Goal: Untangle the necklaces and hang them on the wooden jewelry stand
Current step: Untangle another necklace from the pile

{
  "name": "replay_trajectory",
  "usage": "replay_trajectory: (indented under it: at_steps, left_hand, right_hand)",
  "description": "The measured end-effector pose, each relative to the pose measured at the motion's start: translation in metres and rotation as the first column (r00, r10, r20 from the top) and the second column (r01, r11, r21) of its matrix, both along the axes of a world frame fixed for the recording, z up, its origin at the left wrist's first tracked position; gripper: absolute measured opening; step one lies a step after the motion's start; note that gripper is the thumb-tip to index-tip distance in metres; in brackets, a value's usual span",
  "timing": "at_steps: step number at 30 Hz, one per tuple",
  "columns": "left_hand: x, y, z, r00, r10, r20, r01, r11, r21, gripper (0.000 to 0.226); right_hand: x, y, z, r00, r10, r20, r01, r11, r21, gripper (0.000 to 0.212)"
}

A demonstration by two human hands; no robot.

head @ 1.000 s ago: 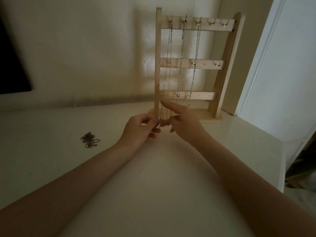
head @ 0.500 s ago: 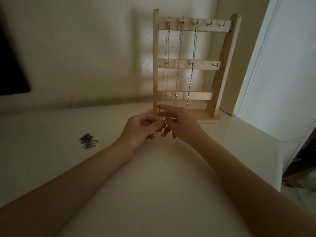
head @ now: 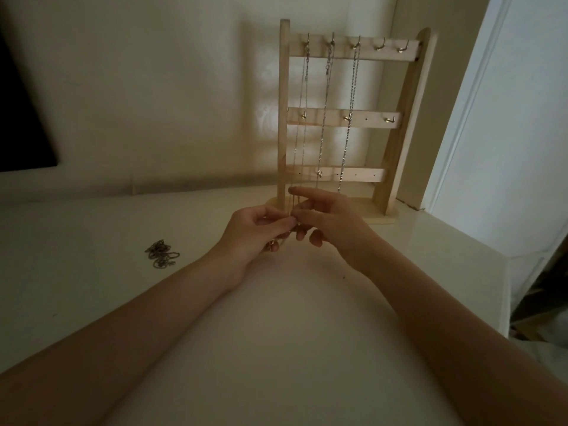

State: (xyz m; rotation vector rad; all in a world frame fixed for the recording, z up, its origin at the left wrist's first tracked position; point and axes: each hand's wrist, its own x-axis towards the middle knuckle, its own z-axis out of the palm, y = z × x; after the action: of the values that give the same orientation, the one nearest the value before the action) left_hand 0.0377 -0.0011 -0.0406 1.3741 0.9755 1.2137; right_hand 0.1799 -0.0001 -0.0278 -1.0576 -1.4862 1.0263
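A wooden jewelry stand (head: 396, 124) with three hooked bars stands at the back of the white table. Three chains hang from its top hooks. The leftmost thin necklace (head: 299, 127) runs down from the first hook into my hands. My left hand (head: 255, 230) pinches its lower end in front of the stand's base. My right hand (head: 332, 222) meets it there, thumb and a finger pinching the same chain, index finger pointing left. A middle chain (head: 323, 118) and a twisted chain (head: 350, 118) hang free. A tangled heap of chain (head: 161, 254) lies on the table to the left.
The table (head: 276, 348) ends in an edge at the right, beyond which is a white door frame (head: 479, 103). A dark screen (head: 18, 118) is against the wall at far left. The wall is close behind the stand.
My hands have drawn closer together at the bottom of the leftmost necklace. My right index finger has lowered slightly. The view has shifted a little.
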Motion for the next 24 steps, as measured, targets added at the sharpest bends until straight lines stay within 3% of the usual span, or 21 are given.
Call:
replay_trajectory:
  at_steps: [17,24]
  left_hand:
    - [-0.0016,0.0066,-0.003,1.0,0.01,0.01,-0.009,0.997,-0.075,0.01]
    - [-0.0024,0.006,-0.0016,0.999,-0.029,0.018,0.031,0.994,-0.108,0.011]
  right_hand:
    - [0.0037,0.0013,0.0029,0.998,-0.006,0.062,0.008,1.0,-0.024,0.047]
    - [0.0045,-0.0026,0.006,0.999,0.038,-0.027,-0.039,0.999,-0.03,0.039]
